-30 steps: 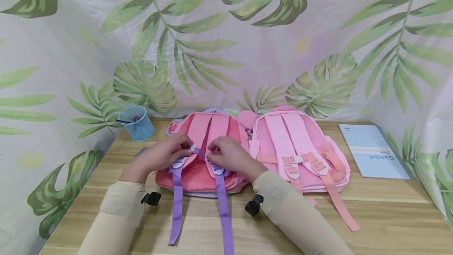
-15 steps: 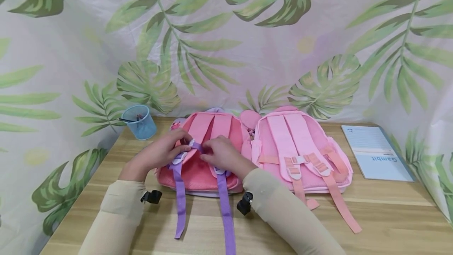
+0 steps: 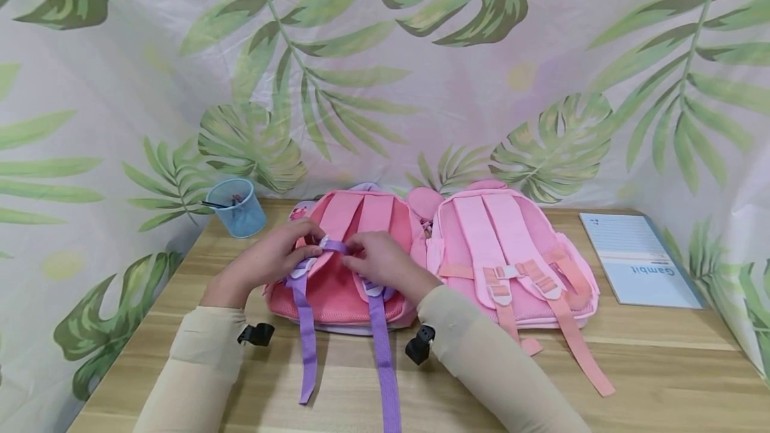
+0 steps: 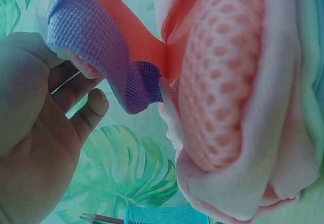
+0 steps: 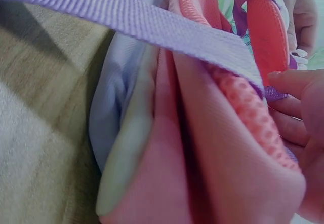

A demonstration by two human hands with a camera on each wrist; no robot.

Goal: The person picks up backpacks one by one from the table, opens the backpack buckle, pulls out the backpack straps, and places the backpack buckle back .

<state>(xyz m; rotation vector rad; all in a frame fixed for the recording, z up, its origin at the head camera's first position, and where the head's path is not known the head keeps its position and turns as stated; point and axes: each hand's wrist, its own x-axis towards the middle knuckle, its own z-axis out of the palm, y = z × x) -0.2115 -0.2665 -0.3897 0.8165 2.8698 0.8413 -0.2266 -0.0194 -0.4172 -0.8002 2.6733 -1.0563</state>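
Observation:
A coral-pink backpack [image 3: 343, 299] lies on the table with its shoulder straps up. Raised off its back is the left shoulder strap [image 4: 147, 26]; my left hand [image 3: 278, 252] pinches it by a small white buckle [image 3: 324, 242]. From there a short purple webbing strap [image 3: 335, 246] runs across to my right hand [image 3: 385, 260], whose thumb and finger pinch its other end, seen closer in the right wrist view. Two long purple webbing tails [image 3: 307, 346] hang toward the table's front. Fingers partly hide the buckle.
Touching on the right lies a light-pink backpack [image 3: 463, 246] with peach webbing, its chest buckle [image 3: 508, 272] joining both straps. A blue mesh pen cup [image 3: 240, 216] stands at the back left. A "Gambit" notebook [image 3: 644, 266] lies far right on the wooden table [image 3: 481, 386].
My right hand has shifted left toward the left hand, then slightly back and up, drawing the short purple strap straighter. The left hand stays nearly in place; the view shifted slightly.

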